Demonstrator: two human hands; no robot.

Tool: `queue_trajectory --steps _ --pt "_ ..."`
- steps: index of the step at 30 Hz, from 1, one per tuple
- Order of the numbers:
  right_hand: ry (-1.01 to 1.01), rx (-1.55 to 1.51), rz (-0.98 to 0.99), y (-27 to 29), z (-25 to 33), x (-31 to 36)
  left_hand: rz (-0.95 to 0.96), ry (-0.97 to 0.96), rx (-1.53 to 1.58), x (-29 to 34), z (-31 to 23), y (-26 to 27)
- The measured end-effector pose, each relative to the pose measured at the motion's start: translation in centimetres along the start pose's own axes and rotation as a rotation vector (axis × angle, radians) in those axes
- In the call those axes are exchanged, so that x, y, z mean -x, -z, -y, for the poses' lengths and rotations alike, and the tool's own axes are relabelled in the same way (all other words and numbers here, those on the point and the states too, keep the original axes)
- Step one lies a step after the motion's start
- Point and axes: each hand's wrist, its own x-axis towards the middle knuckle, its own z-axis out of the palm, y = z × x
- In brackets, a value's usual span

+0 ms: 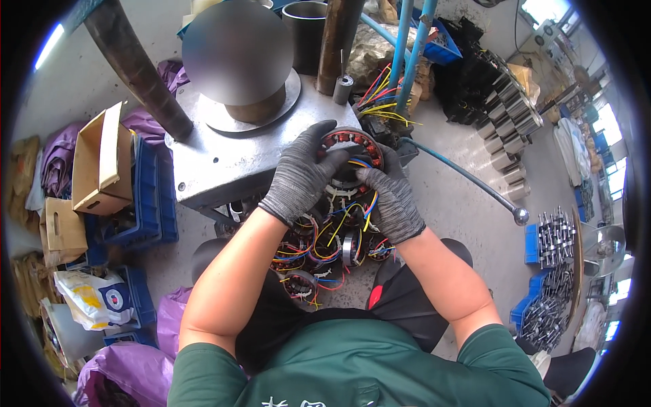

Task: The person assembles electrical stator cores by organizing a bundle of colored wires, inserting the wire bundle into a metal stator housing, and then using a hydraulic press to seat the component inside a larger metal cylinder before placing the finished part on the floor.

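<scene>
A motor stator point(369, 141), a metal ring with red-brown coil windings inside, is held up between my two gloved hands. My left hand point(302, 175), in a grey knit glove, grips its left side with the thumb toward the centre. On the lower right, my right hand point(392, 198) closes round the rim, and blue and yellow lead wires hang beside its fingers. Below, several more stators point(298, 285) with coloured leads lie in a heap between my knees. Fingertips behind the ring are hidden.
A metal press table point(237, 152) stands ahead with a round plate point(288, 108) on it; a blurred patch covers the part above. A blue lever point(468, 175) with a ball end juts right. Blue crates point(146, 197) and cardboard boxes point(102, 163) are left; shafts point(557, 237) fill bins right.
</scene>
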Motion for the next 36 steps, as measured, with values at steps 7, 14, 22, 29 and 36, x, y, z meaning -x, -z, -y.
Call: queue_trajectory --steps 7,14,22,29,36 --pt "-0.016 0.012 -0.050 -0.5 0.2 0.2 -0.036 -0.148 -0.200 -0.2 0.3 0.3" --pt "-0.061 -0.089 0.067 -0.4 0.6 -0.6 -0.173 -0.195 -0.316 -0.8 2.3 -0.1" --pt "-0.041 0.010 0.111 -1.0 1.8 0.6 -0.143 -0.112 -0.238 -0.6 1.6 0.0" --pt "-0.067 -0.112 0.039 -0.1 1.9 -0.5 -0.122 -0.103 0.345 0.3 0.7 -0.3" --pt "0.054 -0.021 -0.098 1.1 3.5 -0.8 0.106 -0.163 0.156 1.7 0.1 2.0"
